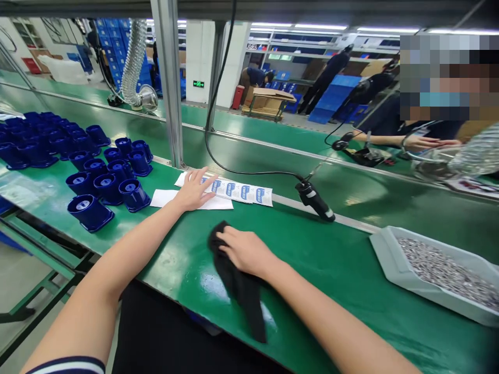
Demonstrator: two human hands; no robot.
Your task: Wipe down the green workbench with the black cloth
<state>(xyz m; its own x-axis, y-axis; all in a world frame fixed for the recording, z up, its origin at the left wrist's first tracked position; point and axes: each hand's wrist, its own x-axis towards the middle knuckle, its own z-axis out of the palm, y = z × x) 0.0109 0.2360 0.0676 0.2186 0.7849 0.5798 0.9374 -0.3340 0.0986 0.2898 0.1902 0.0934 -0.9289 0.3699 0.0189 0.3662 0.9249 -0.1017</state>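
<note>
The left hand (195, 192) lies spread open on the labels (246, 192). The right hand (249, 253) grips a black cloth (245, 298) upon the green table (331, 270).

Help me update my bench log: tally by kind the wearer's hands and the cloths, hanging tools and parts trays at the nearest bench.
Wearer's hands, left hand and right hand: 2
Black cloth: 1
Hanging tool: 1
Parts tray: 1
Total: 5

Bench (335, 252) is viewed from abv, close up, via head-worn cam aimed twd 12 o'clock, tilted dn.
</note>
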